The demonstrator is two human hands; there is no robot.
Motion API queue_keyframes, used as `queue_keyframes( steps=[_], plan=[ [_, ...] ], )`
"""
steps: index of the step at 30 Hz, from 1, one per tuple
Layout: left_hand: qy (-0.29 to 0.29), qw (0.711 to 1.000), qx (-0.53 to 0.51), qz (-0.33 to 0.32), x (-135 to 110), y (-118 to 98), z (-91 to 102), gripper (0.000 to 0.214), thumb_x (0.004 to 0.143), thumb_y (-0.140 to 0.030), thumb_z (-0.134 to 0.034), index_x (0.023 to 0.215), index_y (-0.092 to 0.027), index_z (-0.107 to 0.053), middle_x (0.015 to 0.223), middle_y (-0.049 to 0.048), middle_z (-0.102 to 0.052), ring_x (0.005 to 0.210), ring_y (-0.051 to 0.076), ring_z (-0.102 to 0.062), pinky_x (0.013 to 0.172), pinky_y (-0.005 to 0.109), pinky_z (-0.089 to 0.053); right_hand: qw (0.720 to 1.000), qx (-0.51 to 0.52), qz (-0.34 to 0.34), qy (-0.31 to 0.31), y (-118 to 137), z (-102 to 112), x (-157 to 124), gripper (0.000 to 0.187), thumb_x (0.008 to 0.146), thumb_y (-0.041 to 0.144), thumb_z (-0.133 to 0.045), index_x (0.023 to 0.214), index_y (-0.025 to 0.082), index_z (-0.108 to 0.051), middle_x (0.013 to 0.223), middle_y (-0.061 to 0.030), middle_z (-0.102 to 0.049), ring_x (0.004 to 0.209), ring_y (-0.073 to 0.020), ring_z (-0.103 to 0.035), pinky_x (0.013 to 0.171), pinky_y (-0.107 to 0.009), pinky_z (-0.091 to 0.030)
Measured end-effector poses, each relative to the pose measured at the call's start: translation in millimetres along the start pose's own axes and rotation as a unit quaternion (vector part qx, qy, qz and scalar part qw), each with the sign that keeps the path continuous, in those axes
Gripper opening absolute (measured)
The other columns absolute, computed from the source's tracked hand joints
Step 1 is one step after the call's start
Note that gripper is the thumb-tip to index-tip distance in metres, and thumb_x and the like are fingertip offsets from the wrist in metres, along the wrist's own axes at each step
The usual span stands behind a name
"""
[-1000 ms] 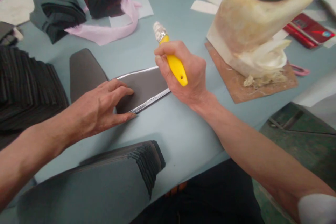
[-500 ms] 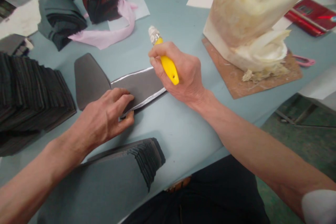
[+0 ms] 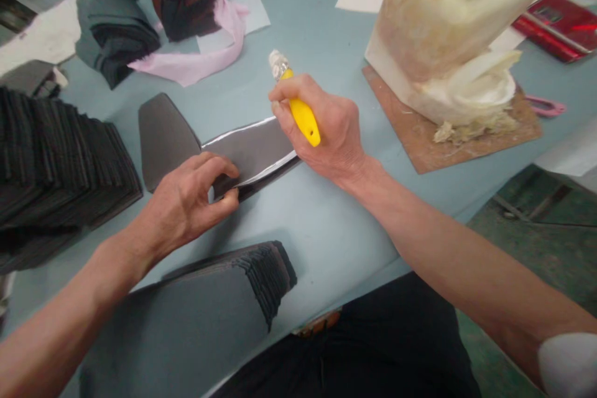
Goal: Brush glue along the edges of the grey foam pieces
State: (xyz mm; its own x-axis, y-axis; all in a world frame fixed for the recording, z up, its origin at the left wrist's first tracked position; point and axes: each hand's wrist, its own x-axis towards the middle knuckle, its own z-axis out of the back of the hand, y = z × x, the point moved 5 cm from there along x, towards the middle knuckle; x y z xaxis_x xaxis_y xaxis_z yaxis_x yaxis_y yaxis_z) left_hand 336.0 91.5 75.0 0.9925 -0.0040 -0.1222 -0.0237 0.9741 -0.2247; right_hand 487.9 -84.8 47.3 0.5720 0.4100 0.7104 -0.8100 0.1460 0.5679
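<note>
Moved since earlier: flat dark-grey panel, near edge raised.
Left hand: pinching it, 7 o'clock.
Right hand: clamped round yellow-handled brush.
Feel: probably light, bendy; hold unstreaked middle.

Yellow brush, apparently grey panel

Workshop, cut-piece handwork

Worktable, blue-grey. Stack of dark cut pieces, left; second such stack, near. Pink fabric strip, far left. Crusted pale container on brown board, right. Yellow-handled brush, white-tipped, centre.
</note>
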Motion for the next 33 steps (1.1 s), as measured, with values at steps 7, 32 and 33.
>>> queue_keyframes(
  steps=[7,32,33],
  plan=[
    [0.050,0.989,-0.128,0.050,5.7,13.5,7.6,0.042,0.095,-0.056,-0.065,0.116,-0.021,-0.071,0.119,0.0052,-0.074,0.105,0.021,-0.070,0.093,0.034,-0.061,0.999,-0.019,-0.016,0.034,-2.5,-4.1,-1.4,0.018,0.112,0.033,-0.053,0.117,0.026,-0.069,0.107,-0.0010,-0.081,0.091,-0.0158,-0.078,0.081,-0.026,-0.058],
    [-0.023,0.987,0.160,0.008,13.6,-13.2,4.6,0.005,0.090,-0.018,-0.055,0.093,-0.023,-0.055,0.093,0.0062,-0.066,0.085,0.027,-0.065,0.075,0.038,-0.045,0.963,0.059,0.130,-0.229,41.6,71.9,3.9,0.016,0.111,0.028,-0.056,0.100,0.023,-0.067,0.082,0.0036,-0.078,0.072,-0.0124,-0.076,0.071,-0.027,-0.063],
    [-0.038,0.985,0.166,0.011,14.3,-14.9,9.6,0.005,0.090,-0.018,-0.055,0.092,-0.023,-0.055,0.093,0.0064,-0.065,0.086,0.028,-0.065,0.075,0.039,-0.045,0.966,0.065,0.120,-0.222,48.0,82.6,1.6,0.018,0.111,0.027,-0.054,0.100,0.023,-0.068,0.084,0.0031,-0.079,0.073,-0.0125,-0.077,0.072,-0.027,-0.064]
  ],
)
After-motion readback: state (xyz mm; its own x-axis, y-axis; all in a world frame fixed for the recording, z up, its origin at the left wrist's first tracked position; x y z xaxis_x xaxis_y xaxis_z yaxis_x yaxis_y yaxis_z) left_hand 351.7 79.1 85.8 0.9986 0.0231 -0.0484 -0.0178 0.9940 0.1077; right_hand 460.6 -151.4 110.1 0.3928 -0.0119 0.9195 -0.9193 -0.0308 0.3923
